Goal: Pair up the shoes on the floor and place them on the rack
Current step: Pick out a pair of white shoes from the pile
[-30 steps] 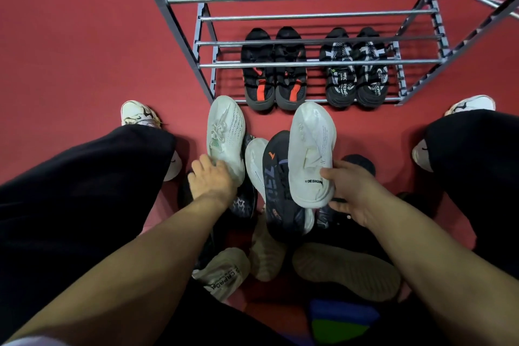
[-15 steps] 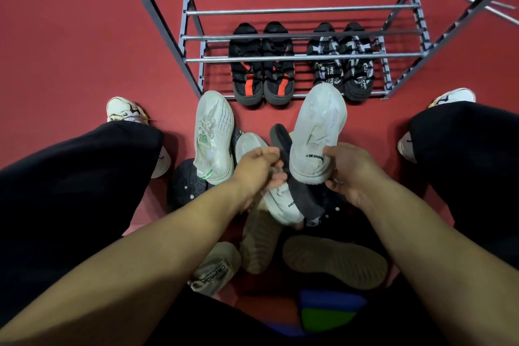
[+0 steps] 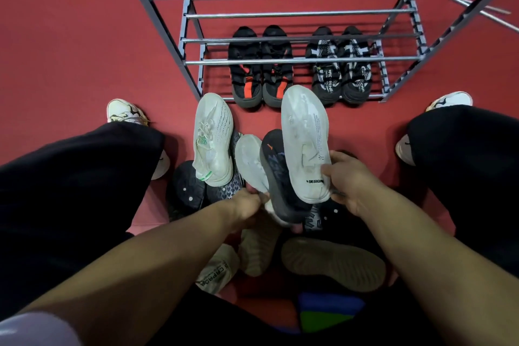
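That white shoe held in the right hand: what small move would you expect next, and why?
Probably the left hand pulls the second white shoe free from under the dark shoe leaning on it. It looks like the mate of the white shoe gripped by the right hand, and the rack already holds two pairs with its upper bars free.

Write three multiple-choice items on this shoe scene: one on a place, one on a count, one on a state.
1. Where do the black shoes with orange tabs sit?
A. On the rack's bottom shelf
B. On its top bars
C. In the floor pile

2. How many pairs stand on the rack?
A. One
B. Two
C. Four

3. What is the right hand doing?
A. Hanging idle
B. Pressing flat on the floor
C. Gripping a white shoe

Answers:
1. A, they stand low, beside the black-and-white pair.
2. B, only those two pairs show.
3. C, its fingers wrap the heel.
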